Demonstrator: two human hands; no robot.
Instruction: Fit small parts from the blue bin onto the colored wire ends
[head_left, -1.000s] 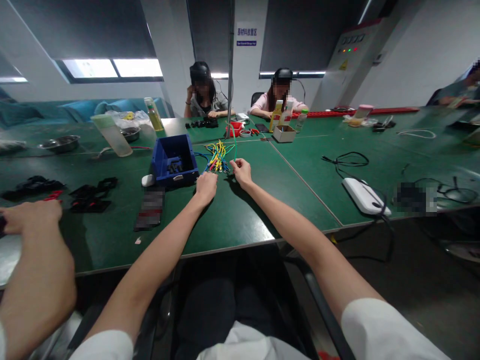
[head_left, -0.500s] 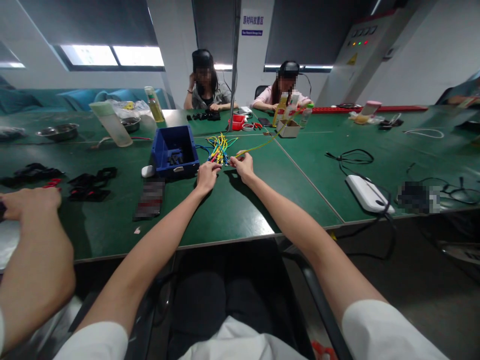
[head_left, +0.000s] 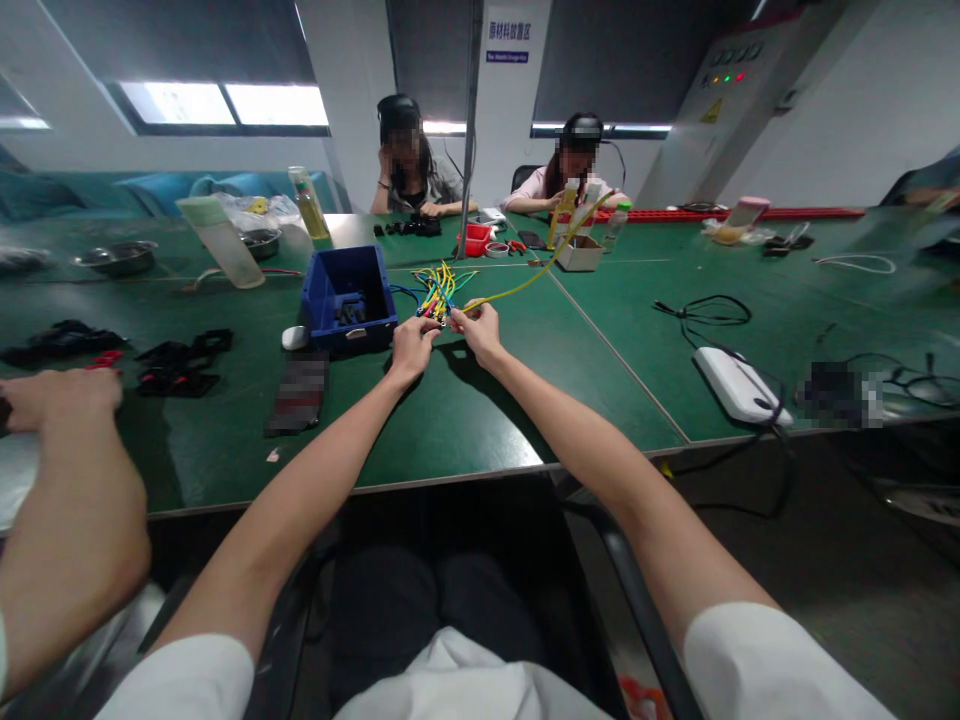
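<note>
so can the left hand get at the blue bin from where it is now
Probably yes. The left hand sits at the wire bundle, just right of the blue bin, whose top is open. Bare green table lies between them, and nothing blocks the way.

Left of the wire bundle, the blue bin blocks passage; right of it the counter lies open, crossed only by a raised yellow wire.
</note>
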